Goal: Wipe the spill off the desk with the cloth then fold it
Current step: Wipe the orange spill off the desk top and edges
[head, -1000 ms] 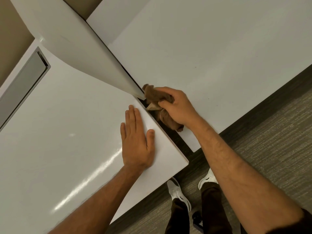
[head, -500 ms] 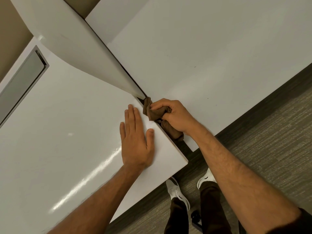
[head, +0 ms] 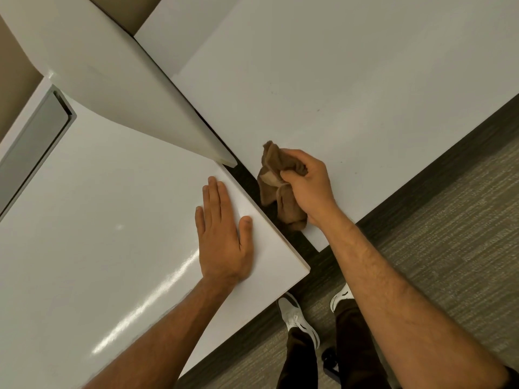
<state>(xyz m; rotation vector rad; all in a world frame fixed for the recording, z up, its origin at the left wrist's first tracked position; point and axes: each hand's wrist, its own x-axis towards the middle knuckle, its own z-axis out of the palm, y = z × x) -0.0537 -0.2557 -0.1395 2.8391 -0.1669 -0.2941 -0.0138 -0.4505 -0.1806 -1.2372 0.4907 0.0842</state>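
A crumpled brown cloth [head: 276,186] is bunched in my right hand [head: 307,183], which is shut on it. Cloth and hand sit at the near left corner of the right white desk [head: 323,80], beside the dark gap between the two desks. My left hand [head: 223,231] lies flat, fingers together, on the glossy left white desk [head: 98,220] near its right edge. I make out no spill on either surface, only a few tiny specks on the right desk.
A white divider panel [head: 126,88] stands between the desks and ends in a point near the cloth. A grey recessed tray [head: 36,136] sits at the far left. Below the desks are carpet [head: 449,234] and my white shoes [head: 297,318].
My right hand moved the cloth out of the gap beside the divider's tip, rightward onto the right desk's corner. My left hand stayed flat in place.
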